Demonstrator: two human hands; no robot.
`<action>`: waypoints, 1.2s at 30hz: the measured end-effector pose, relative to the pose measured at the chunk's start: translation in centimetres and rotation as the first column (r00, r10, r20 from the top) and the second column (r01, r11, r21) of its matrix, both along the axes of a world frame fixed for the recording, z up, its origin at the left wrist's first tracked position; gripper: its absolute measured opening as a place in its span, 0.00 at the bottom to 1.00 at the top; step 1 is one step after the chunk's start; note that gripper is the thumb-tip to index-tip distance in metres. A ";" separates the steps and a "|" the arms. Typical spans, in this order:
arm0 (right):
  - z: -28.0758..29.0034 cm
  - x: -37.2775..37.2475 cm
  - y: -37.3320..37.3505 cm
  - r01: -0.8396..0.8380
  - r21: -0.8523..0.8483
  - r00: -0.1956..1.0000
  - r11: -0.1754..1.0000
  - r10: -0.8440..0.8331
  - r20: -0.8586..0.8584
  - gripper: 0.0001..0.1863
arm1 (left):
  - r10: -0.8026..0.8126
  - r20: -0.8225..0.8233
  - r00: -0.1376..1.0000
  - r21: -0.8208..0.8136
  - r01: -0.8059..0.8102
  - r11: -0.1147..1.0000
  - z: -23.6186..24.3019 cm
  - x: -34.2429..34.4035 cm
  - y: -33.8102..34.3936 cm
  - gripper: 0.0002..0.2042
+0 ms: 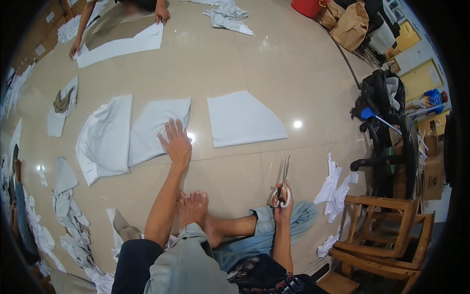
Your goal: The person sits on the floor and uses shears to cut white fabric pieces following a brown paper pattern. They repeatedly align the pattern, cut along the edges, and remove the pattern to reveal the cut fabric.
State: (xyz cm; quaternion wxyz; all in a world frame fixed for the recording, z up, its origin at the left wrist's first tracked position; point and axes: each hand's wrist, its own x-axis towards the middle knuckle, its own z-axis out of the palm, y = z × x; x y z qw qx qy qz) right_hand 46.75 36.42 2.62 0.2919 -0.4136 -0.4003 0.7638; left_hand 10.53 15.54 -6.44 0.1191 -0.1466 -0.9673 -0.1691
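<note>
My left hand point(176, 141) lies with spread fingers on a white cloth piece point(155, 121) on the tiled floor. Directly left of it, and touching it, is a larger, wrinkled white cloth piece point(108, 134). A separate flat white cloth piece point(245, 120), with straight left and lower edges and a slanting right edge, lies to the right. In my right hand point(283, 203) I grip a pair of scissors point(283, 177) by the handles, above my bent knee. Its blades point away from me, slightly apart, and touch no cloth.
At the top left another person's hands point(161, 14) hold a white cloth strip point(122, 49). Scraps of cloth point(337, 188) lie right of my knee, near wooden stools point(382, 230). A black chair base point(379, 159) and a blue broom point(368, 113) stand farther right. More crumpled cloth point(68, 196) lies left.
</note>
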 end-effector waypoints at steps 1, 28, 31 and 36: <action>-0.2 -0.6 0.0 -0.003 -0.012 1.000 1.000 0.003 -0.005 0.34 | 0.001 0.018 1.000 0.074 -0.002 0.997 0.1 -0.6 0.1 0.29; -3.4 -1.5 1.9 -0.007 -0.123 0.995 0.992 -0.005 -0.103 0.28 | 0.019 0.052 0.998 0.179 -0.028 0.984 -0.8 1.7 10.4 0.20; -5.9 -0.1 2.3 -0.125 -0.156 0.982 0.980 0.099 -0.161 0.28 | -0.140 0.063 0.988 0.422 0.100 0.901 -2.8 0.6 10.4 0.12; -7.0 2.8 5.0 -0.106 -0.029 0.969 0.994 0.096 -0.226 0.27 | -0.524 0.454 0.720 0.890 -0.338 0.307 5.8 3.5 7.5 0.16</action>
